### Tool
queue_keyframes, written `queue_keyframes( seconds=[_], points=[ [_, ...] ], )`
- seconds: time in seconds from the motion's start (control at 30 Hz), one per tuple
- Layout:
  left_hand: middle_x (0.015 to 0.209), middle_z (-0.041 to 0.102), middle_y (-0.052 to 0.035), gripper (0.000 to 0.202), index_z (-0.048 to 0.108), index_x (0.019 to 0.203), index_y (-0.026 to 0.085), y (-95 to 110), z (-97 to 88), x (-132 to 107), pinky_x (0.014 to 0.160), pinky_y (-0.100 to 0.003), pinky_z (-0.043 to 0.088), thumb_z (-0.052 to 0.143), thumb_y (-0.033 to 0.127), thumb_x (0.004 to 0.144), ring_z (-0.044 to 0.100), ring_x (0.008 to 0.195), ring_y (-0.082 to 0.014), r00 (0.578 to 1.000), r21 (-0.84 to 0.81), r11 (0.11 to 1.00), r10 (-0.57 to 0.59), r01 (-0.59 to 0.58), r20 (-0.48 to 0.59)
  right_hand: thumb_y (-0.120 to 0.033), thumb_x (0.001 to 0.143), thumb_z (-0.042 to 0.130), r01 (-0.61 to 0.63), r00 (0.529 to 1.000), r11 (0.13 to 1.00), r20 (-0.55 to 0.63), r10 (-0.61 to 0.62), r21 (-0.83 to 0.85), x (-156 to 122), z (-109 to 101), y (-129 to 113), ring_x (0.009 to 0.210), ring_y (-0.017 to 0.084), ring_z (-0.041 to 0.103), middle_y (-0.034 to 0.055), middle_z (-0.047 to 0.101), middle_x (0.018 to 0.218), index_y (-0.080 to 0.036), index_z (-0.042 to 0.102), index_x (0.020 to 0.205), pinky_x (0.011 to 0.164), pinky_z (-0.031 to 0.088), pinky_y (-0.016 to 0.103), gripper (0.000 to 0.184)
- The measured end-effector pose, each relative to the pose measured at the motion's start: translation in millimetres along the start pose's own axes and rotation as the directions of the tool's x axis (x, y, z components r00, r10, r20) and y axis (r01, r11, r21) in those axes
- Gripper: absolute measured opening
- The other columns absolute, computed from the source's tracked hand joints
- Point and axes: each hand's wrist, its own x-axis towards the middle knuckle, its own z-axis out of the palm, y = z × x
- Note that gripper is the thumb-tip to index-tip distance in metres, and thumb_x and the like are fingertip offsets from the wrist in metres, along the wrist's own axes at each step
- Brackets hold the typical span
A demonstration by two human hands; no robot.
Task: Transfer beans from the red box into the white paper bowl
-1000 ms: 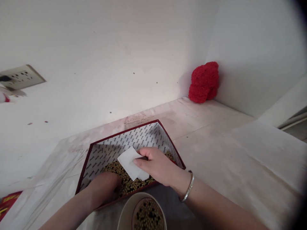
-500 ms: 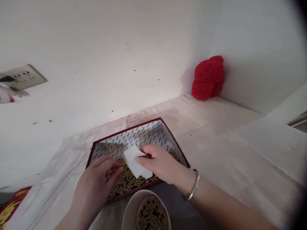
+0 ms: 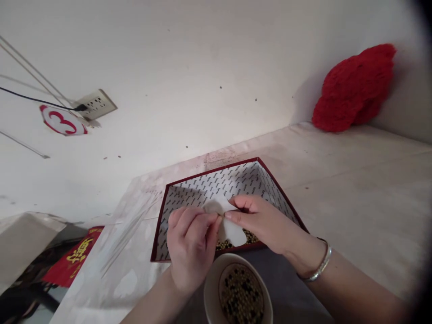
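Over the red-rimmed box point(image 3: 211, 173), my right hand point(image 3: 259, 220) pinches a white piece of paper point(image 3: 232, 231) between thumb and fingers. My left hand point(image 3: 194, 245) is closed, thumb and fingertips pressed together against the paper. A tiny yellowish speck shows at those fingertips, too small to name. Gold and black beads point(image 3: 251, 237) lie in the bottom of the box, largely hidden by my hands and the paper. Just in front of the box stands a pale cup point(image 3: 209, 288) with many similar beads point(image 3: 241, 292) inside.
A fluffy red object point(image 3: 356, 90) sits in the far right corner against the wall. The wall carries a socket point(image 3: 99, 104) with a plugged cable and a sign point(image 3: 63, 120) below it. At the lower left is a red packet point(image 3: 72, 261) with yellow lettering.
My left hand has come right to the paper, its fingertips now touching it near my right thumb. The view has swung left, so the box and cup appear farther right.
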Motion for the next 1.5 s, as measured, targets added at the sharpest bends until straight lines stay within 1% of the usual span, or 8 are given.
queue_keyframes(
  seconds=[0.53, 0.67, 0.83, 1.03, 1.1, 1.17, 1.27, 1.5],
  points=[
    [0.075, 0.058, -0.0018, 0.007, 0.061, 0.075, 0.018, -7.6, -15.0, -2.6, 0.069, -0.03, 0.046, 0.062, 0.012, 0.074, 0.054, 0.074, -0.0146, 0.998, -0.02, 0.998, -0.062, 0.062, 0.003, -0.029, 0.081, 0.052, -0.025, 0.999, 0.999, 0.03, 0.024, 0.03, -0.1, 1.3, 4.4, 0.053, 0.01, 0.044, -0.0017, 0.052, 0.064, -0.017, 0.056, 0.078, 0.05, 0.034, 0.021, 0.013],
    [0.073, 0.058, -0.0018, 0.011, 0.061, 0.077, 0.018, 4.4, -27.8, -25.5, 0.065, -0.028, 0.045, 0.064, 0.01, 0.072, 0.053, 0.07, -0.0139, 0.989, -0.152, 0.985, 0.102, -0.086, 0.107, -0.028, 0.08, 0.054, 0.011, 0.999, 0.998, -0.052, -0.008, 0.057, 0.8, 0.9, 2.6, 0.059, 0.011, 0.046, 0.0004, 0.056, 0.071, -0.016, 0.059, 0.081, 0.053, 0.036, 0.022, 0.013],
    [0.053, 0.051, 0.0013, 0.014, 0.057, 0.063, 0.02, 10.4, -30.7, -50.6, 0.056, -0.03, 0.04, 0.06, 0.024, 0.076, 0.046, 0.054, -0.0135, 0.867, -0.283, 0.913, 0.38, -0.295, 0.322, -0.027, 0.08, 0.053, 0.002, 0.998, 0.999, -0.059, 0.0, 0.037, 1.3, 0.6, 4.9, 0.059, 0.012, 0.045, -0.0002, 0.055, 0.07, -0.018, 0.061, 0.082, 0.053, 0.036, 0.022, 0.012],
    [0.075, 0.063, -0.0037, 0.01, 0.061, 0.083, 0.02, -24.8, -42.1, -26.5, 0.068, -0.031, 0.045, 0.052, 0.021, 0.083, 0.056, 0.074, -0.0167, 0.928, -0.155, 0.988, 0.085, -0.03, 0.362, -0.027, 0.081, 0.054, 0.006, 0.999, 0.997, -0.045, -0.002, 0.083, 1.3, 1.2, 5.1, 0.061, 0.012, 0.047, -0.0009, 0.053, 0.068, -0.016, 0.06, 0.082, 0.058, 0.038, 0.024, 0.012],
    [0.083, 0.065, -0.0044, 0.019, 0.062, 0.086, 0.02, -44.3, -34.0, -10.5, 0.073, -0.031, 0.046, 0.044, 0.025, 0.087, 0.059, 0.081, -0.0174, 0.861, 0.035, 0.995, -0.102, 0.097, 0.499, -0.027, 0.081, 0.054, -0.004, 0.999, 0.996, -0.052, 0.009, 0.087, 1.0, 2.0, 5.0, 0.062, 0.012, 0.048, -0.0007, 0.053, 0.067, -0.015, 0.058, 0.08, 0.059, 0.038, 0.024, 0.012],
    [0.097, 0.066, -0.0052, 0.028, 0.062, 0.097, 0.022, -61.6, -18.8, 1.9, 0.08, -0.034, 0.045, 0.036, 0.028, 0.089, 0.06, 0.09, -0.0192, 0.625, 0.222, 0.974, -0.205, 0.052, 0.753, -0.027, 0.08, 0.055, -0.011, 0.998, 0.996, -0.062, 0.017, 0.088, 0.9, 2.8, 4.9, 0.062, 0.012, 0.048, -0.0002, 0.054, 0.068, -0.015, 0.057, 0.078, 0.059, 0.038, 0.024, 0.013],
    [0.086, 0.069, -0.005, 0.017, 0.068, 0.084, 0.023, -75.3, 5.9, 6.8, 0.072, -0.032, 0.048, 0.055, 0.028, 0.076, 0.064, 0.081, -0.0227, 0.439, 0.205, 0.978, -0.171, -0.031, 0.882, -0.027, 0.08, 0.054, -0.016, 0.998, 0.996, -0.058, 0.021, 0.092, 1.5, 2.9, 4.9, 0.061, 0.012, 0.048, -0.0001, 0.054, 0.068, -0.015, 0.058, 0.079, 0.058, 0.038, 0.024, 0.012],
    [0.07, 0.069, -0.0122, 0.016, 0.07, 0.07, 0.016, -70.7, 21.6, -10.5, 0.06, -0.038, 0.049, 0.056, 0.02, 0.064, 0.065, 0.068, -0.0301, 0.284, 0.187, 0.974, -0.144, -0.13, 0.948, -0.027, 0.081, 0.053, -0.014, 0.997, 0.997, -0.073, 0.02, 0.079, 2.3, 1.4, 6.4, 0.061, 0.012, 0.048, -0.0007, 0.052, 0.066, -0.016, 0.059, 0.08, 0.057, 0.038, 0.024, 0.012]
  ],
)
